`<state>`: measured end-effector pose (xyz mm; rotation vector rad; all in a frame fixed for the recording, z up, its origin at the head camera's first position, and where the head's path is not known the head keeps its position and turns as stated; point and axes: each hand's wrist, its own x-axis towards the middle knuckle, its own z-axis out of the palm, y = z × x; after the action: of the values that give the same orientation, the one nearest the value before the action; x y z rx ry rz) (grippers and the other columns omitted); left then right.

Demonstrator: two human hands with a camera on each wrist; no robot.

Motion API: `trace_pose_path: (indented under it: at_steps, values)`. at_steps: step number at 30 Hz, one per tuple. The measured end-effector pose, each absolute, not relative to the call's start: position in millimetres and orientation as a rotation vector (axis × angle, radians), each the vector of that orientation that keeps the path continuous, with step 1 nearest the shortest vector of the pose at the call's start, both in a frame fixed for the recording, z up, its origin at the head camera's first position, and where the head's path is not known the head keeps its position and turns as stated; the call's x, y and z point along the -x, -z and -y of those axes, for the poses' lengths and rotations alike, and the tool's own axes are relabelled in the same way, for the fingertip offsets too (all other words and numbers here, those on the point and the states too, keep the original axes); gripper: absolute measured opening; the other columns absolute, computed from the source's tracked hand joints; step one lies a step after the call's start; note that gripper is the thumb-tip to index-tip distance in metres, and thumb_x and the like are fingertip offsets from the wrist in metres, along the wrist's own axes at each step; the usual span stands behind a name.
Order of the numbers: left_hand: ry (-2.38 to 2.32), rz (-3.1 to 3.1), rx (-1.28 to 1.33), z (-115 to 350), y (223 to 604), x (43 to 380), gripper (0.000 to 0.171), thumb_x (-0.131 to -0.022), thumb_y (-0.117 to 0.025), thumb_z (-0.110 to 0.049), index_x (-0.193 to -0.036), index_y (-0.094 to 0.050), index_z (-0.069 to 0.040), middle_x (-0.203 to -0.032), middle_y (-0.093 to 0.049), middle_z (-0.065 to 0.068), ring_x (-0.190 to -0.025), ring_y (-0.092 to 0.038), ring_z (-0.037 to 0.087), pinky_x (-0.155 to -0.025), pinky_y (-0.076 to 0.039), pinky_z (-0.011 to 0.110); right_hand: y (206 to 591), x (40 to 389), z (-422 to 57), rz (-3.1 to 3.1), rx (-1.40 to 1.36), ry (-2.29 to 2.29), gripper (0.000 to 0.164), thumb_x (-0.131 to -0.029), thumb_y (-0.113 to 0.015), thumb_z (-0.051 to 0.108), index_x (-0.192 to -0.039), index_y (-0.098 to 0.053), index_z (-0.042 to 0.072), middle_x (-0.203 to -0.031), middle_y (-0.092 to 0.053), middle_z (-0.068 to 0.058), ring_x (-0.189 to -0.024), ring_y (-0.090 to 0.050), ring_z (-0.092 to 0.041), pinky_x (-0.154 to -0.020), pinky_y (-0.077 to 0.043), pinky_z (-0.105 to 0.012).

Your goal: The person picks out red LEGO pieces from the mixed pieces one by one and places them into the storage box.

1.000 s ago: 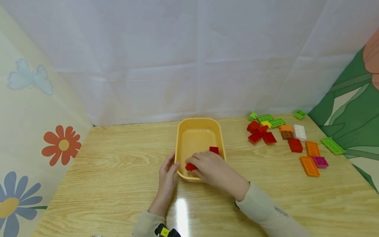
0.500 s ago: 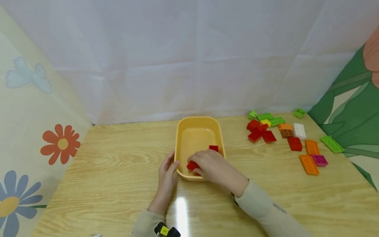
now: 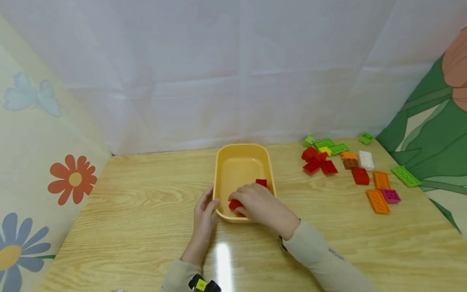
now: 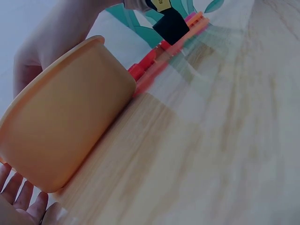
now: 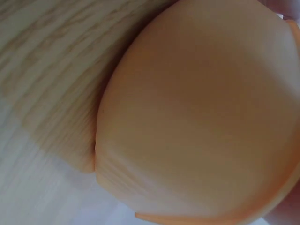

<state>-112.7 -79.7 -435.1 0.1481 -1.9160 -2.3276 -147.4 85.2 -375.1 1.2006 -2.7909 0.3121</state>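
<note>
My left hand (image 3: 204,215) holds the near left side of a yellow plastic tub (image 3: 218,170), its thumb at the rim. In the left wrist view its fingertips touch the tub's outer wall (image 4: 70,112). Inside the tub, my right hand (image 3: 259,205) grips a red toy brick (image 3: 234,204) with curled fingers, low near the front wall. Another red brick (image 3: 261,182) lies in the tub just beyond that hand, partly covered. The right wrist view is filled by the tub's outer wall (image 5: 197,108), so the gripped brick is hidden there.
Right of the tub, several red bricks (image 3: 311,166) lie with green plates (image 3: 339,149) and a yellow piece (image 3: 325,151). Farther right are a white brick (image 3: 365,160), orange plates (image 3: 378,201) and a magenta brick (image 3: 391,196). A white cloth (image 3: 175,117) hangs behind the table.
The right hand shifts only slightly, with the red brick still in its fingers. The left hand stays on the tub, and the head view has turned slightly.
</note>
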Motion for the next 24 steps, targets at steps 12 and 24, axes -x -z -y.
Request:
trace_pose_path:
  at_steps: [12,24]
  values:
    - [2.333,1.932,-0.163,81.1,436.9,112.3,0.048,-0.092,-0.048,-0.008,-0.139,-0.042,0.0,-0.146,-0.043,0.021,-0.128,-0.043,0.026,-0.107,-0.041,0.047,375.6,148.8,-84.3,2.817,-1.218,-0.319,0.024,-0.08,-0.069,0.027,-0.101,-0.072,0.016,-0.088,-0.072,0.0,-0.08,-0.059,-0.016,-0.079,-0.054,-0.037]
    - [2.294,1.959,-0.165,79.9,435.6,111.7,0.047,-0.092,-0.049,-0.008,-0.139,-0.043,-0.002,-0.146,-0.044,0.017,-0.128,-0.043,0.023,-0.108,-0.04,0.047,376.1,147.1,-85.2,2.766,-1.209,-0.278,0.02,-0.079,-0.07,0.023,-0.099,-0.073,0.017,-0.085,-0.071,0.001,-0.077,-0.059,-0.015,-0.075,-0.055,-0.036]
